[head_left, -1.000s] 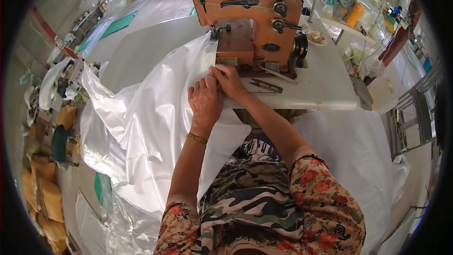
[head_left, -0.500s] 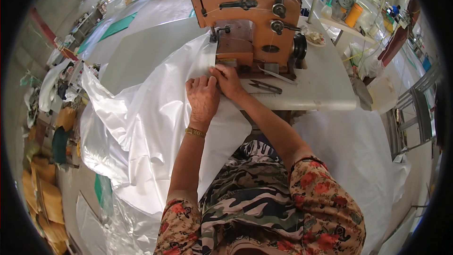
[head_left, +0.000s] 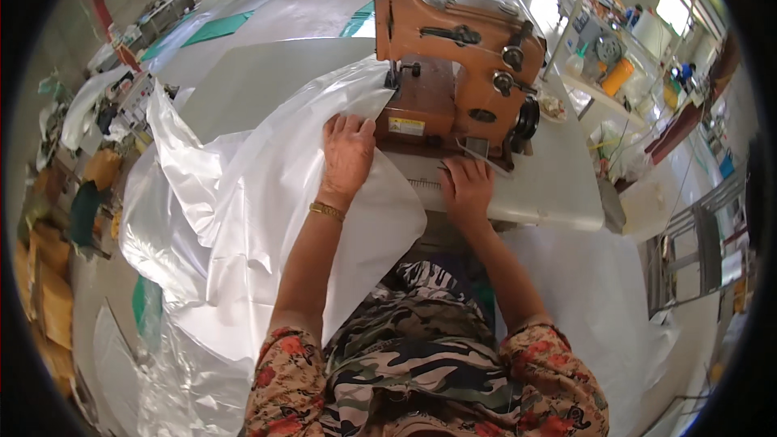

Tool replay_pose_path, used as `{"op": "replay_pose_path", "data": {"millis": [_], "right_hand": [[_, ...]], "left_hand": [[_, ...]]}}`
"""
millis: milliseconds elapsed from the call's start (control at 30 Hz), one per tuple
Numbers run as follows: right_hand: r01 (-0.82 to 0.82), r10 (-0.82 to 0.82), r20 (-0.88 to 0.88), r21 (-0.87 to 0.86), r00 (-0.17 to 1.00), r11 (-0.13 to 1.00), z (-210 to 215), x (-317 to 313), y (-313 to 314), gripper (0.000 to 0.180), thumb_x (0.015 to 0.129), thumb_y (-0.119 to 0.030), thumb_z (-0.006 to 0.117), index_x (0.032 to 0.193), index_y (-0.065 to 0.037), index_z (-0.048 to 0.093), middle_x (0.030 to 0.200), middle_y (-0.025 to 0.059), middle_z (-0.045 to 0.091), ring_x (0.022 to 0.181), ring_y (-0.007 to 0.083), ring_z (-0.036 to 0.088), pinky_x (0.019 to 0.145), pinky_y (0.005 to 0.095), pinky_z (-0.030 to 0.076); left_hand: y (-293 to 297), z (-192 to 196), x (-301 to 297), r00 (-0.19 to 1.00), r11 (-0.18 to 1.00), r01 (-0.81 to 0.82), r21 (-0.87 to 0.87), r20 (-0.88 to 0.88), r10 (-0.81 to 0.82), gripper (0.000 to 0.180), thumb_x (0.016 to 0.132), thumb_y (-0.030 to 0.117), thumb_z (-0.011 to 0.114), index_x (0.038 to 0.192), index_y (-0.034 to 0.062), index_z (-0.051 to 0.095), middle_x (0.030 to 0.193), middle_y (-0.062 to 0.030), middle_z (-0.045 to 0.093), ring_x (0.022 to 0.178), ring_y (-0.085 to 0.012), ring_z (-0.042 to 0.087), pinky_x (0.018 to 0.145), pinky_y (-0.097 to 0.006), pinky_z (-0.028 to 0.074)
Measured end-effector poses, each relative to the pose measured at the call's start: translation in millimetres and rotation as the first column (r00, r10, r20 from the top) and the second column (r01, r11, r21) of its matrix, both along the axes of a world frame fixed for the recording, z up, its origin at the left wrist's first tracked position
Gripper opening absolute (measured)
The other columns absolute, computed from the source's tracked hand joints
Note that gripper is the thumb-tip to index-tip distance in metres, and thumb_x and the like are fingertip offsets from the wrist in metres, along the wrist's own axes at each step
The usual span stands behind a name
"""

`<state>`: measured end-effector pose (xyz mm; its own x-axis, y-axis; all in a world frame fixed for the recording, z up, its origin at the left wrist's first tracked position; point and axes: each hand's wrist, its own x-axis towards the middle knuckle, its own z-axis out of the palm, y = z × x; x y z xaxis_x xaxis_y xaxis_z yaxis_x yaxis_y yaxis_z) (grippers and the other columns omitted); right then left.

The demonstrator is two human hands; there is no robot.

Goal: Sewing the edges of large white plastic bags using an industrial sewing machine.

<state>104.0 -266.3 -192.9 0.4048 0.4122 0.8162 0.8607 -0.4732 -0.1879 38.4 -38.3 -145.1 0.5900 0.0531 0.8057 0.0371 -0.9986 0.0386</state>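
Observation:
A large glossy white sheet [head_left: 267,218] drapes across the table's left part and hangs down beside me, its far edge reaching the needle area of an orange-brown sewing machine [head_left: 477,40]. My left hand [head_left: 348,154] rests on this sheet just before the machine, fingers curled closed on the material. To the right, my right hand [head_left: 468,186] is down on the tabletop close to the machine's base. Its fingers are closed around thread snips, which they mostly hide; only a dark tip pokes out on the left.
The pale tabletop [head_left: 550,194] ends at a rounded front edge. A small dish [head_left: 553,108] stands behind the machine's handwheel [head_left: 526,117]. At the right is a shelf with an orange bottle [head_left: 617,76]; a dark metal frame [head_left: 696,251] stands lower. Brown bundles [head_left: 53,275] lie at far left.
My right hand has left the sheet's edge beside my left hand and moved right and nearer, onto the snips. My left hand stays on the sheet. The whole view has shifted slightly.

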Motion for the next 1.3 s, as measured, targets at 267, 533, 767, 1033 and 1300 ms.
{"op": "replay_pose_path", "data": {"millis": [267,533,767,1033,1300], "right_hand": [[0.134,-0.160,-0.137,-0.182,0.978,0.974,-4.4,5.7,-22.2,0.022,0.081,-0.022,0.072,0.098,-0.010,0.068,0.102,0.0064,0.062,0.099,0.0293,0.056,0.086,0.0445,0.041],[0.026,-0.065,-0.245,-0.160,0.967,0.987,2.7,7.5,-25.9,0.026,0.083,-0.021,0.072,0.105,-0.009,0.069,0.104,0.0083,0.063,0.103,0.0322,0.055,0.089,0.0450,0.042],[0.017,-0.042,-0.286,-0.089,0.957,0.996,1.8,2.5,-20.9,0.026,0.080,-0.017,0.074,0.104,-0.008,0.070,0.105,0.0098,0.062,0.102,0.0329,0.056,0.090,0.0440,0.043],[-0.023,0.003,-0.272,-0.069,0.962,0.997,3.3,5.1,-23.7,0.027,0.079,-0.017,0.076,0.103,-0.006,0.069,0.102,0.0117,0.062,0.099,0.0343,0.056,0.086,0.0455,0.044],[-0.006,-0.019,-0.269,-0.091,0.963,0.996,-1.9,15.5,-29.4,0.028,0.081,-0.021,0.074,0.104,-0.005,0.069,0.101,0.0143,0.061,0.098,0.0362,0.056,0.088,0.0468,0.043]], "left_hand": [[39.7,4.9,24.4,0.996,0.997,-0.069,-0.044,-0.064,0.066,0.008,0.078,0.008,0.061,0.086,0.0085,0.063,0.088,-0.0103,0.059,0.093,-0.0288,0.059,0.088,-0.042,0.043],[55.5,3.6,46.5,0.998,0.997,-0.057,-0.056,-0.020,0.056,0.007,0.078,0.005,0.059,0.085,0.0074,0.061,0.091,-0.0120,0.060,0.096,-0.0314,0.060,0.088,-0.045,0.042],[60.1,2.8,62.9,0.995,0.995,-0.089,-0.039,-0.052,0.087,0.013,0.080,0.005,0.058,0.092,0.0073,0.063,0.097,-0.0128,0.062,0.105,-0.0307,0.059,0.098,-0.046,0.039],[80.5,-9.2,45.5,0.985,0.959,-0.174,-0.223,-0.051,0.167,0.015,0.082,0.011,0.058,0.095,0.0059,0.064,0.097,-0.0135,0.064,0.102,-0.0305,0.060,0.098,-0.045,0.040],[67.6,-23.7,24.6,0.981,0.962,-0.144,-0.233,0.093,0.169,0.008,0.080,0.008,0.060,0.087,0.0060,0.064,0.087,-0.0109,0.063,0.092,-0.0301,0.061,0.095,-0.045,0.041]]}}
